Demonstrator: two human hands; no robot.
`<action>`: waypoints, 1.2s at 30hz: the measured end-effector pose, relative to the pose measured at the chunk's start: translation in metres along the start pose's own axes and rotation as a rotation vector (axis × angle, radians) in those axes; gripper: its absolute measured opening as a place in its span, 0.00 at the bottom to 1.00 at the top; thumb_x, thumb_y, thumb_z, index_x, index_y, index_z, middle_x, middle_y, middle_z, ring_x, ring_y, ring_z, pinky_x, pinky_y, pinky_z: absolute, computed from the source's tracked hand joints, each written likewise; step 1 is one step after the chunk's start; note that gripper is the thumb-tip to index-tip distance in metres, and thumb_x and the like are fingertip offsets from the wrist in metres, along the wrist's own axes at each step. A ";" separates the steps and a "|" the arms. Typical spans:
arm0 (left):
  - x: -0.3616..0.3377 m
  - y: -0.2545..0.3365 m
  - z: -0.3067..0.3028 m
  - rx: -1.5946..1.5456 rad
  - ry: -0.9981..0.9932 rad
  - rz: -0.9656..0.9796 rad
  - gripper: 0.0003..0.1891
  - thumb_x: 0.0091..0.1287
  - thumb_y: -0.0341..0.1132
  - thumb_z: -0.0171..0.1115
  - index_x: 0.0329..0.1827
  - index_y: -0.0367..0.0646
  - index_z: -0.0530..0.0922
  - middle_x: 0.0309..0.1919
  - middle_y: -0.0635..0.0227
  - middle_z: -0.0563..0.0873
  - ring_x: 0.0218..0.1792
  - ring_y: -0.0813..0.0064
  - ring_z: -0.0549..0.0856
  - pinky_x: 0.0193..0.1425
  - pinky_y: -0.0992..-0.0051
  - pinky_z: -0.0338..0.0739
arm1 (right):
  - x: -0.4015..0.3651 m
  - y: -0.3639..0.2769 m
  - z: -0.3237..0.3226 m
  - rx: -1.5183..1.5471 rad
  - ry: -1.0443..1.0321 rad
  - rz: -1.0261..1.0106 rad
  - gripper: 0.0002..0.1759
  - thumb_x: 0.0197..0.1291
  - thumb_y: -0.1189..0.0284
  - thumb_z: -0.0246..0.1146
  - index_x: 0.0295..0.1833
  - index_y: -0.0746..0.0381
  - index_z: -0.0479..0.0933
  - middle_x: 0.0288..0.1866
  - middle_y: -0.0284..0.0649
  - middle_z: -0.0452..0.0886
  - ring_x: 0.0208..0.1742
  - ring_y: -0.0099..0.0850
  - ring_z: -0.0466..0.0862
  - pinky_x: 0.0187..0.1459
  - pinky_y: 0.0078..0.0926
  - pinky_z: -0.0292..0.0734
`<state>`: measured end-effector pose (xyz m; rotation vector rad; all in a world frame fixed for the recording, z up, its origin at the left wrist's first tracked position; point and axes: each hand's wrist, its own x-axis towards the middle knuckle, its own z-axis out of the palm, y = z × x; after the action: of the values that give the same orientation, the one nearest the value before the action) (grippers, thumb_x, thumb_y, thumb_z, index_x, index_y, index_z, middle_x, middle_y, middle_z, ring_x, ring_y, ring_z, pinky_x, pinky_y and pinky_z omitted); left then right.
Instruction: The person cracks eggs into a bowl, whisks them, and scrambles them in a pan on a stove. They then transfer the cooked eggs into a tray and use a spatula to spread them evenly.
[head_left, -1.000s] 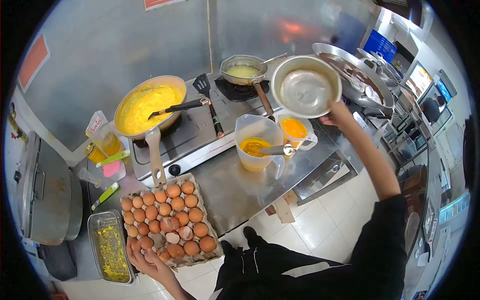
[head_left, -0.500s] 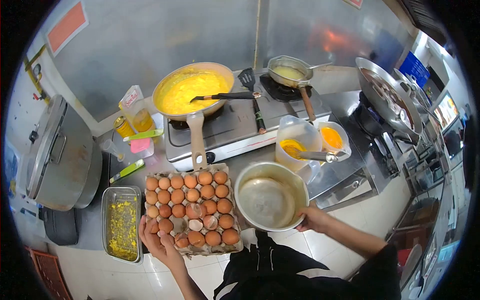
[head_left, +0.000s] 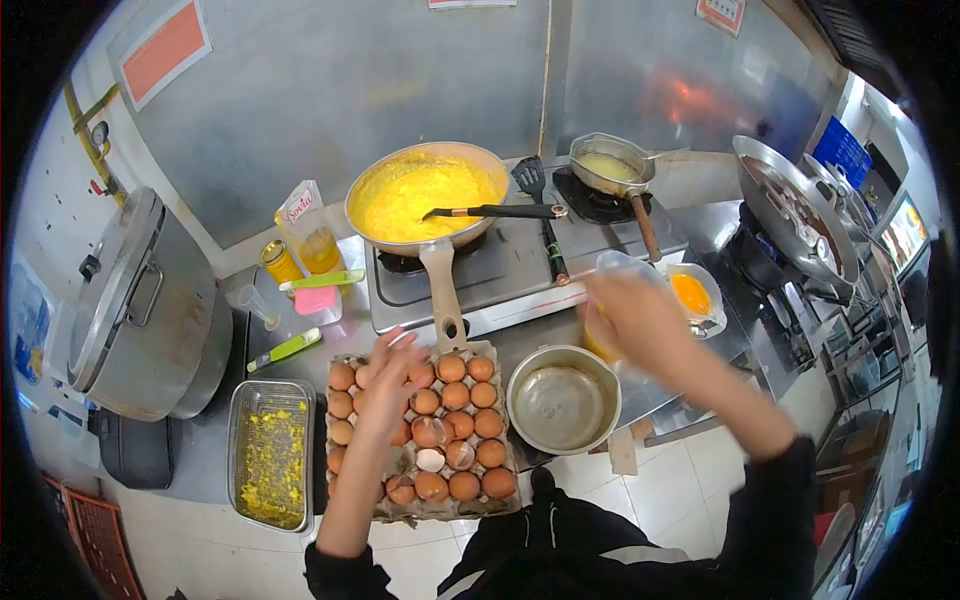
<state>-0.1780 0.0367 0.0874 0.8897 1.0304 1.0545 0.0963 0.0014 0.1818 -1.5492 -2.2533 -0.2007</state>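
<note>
My left hand (head_left: 393,368), fingers apart, is over the upper part of the egg tray (head_left: 508,425), near the handle of the pan (head_left: 360,215) of yellow egg. Brown eggs and broken shells fill much of the tray. My right hand (head_left: 632,318) is blurred over the plastic jug (head_left: 622,262); its fingers and anything in them cannot be made out. The empty metal pot (head_left: 563,400) stands right of the tray, touched by neither hand. A smaller jug (head_left: 692,293) with orange-yellow liquid is beside my right hand.
A two-burner stove (head_left: 520,260) holds the egg pan and a small saucepan (head_left: 612,163). A black spatula (head_left: 545,215) lies between them. At left are a large lidded pot (head_left: 160,310) and a metal tray of yellow bits (head_left: 234,455). A wok (head_left: 795,205) is at right.
My right hand has let go of the metal pot and moved up over the jug. My left hand has left the egg tray's left side and moved up across it. The view has shifted.
</note>
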 end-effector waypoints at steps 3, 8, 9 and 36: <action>0.049 -0.016 0.009 -0.176 -0.122 -0.268 0.20 0.58 0.43 0.52 0.51 0.44 0.63 0.44 0.65 0.72 0.44 0.71 0.74 0.41 0.70 0.72 | 0.101 0.035 0.026 -0.372 -0.048 -0.116 0.31 0.46 0.69 0.60 0.57 0.57 0.58 0.33 0.47 0.74 0.40 0.41 0.73 0.37 0.37 0.69; 0.071 -0.006 0.033 -0.471 -0.281 -0.284 0.17 0.59 0.41 0.50 0.48 0.43 0.65 0.39 0.65 0.74 0.34 0.74 0.77 0.41 0.71 0.73 | 0.169 0.051 0.067 -0.213 -0.429 -0.110 0.26 0.50 0.66 0.56 0.56 0.56 0.60 0.31 0.50 0.75 0.35 0.44 0.77 0.35 0.40 0.70; 0.077 -0.013 0.033 -0.569 -0.309 -0.287 0.16 0.60 0.41 0.49 0.47 0.43 0.65 0.38 0.65 0.75 0.31 0.75 0.77 0.41 0.71 0.73 | 0.172 0.041 0.061 -0.282 -0.480 -0.115 0.24 0.52 0.64 0.55 0.56 0.54 0.61 0.30 0.50 0.76 0.33 0.45 0.77 0.33 0.39 0.71; 0.072 -0.008 0.053 -0.696 -0.213 -0.279 0.14 0.63 0.46 0.46 0.41 0.46 0.63 0.24 0.75 0.68 0.12 0.89 0.60 0.14 0.88 0.55 | 0.367 0.112 0.008 0.129 -1.097 0.328 0.19 0.55 0.57 0.47 0.27 0.64 0.68 0.15 0.34 0.67 0.12 0.24 0.65 0.12 0.20 0.60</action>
<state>-0.1140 0.0988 0.0791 0.2694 0.5230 0.9588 0.0847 0.3630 0.3096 -2.2340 -2.5338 1.1158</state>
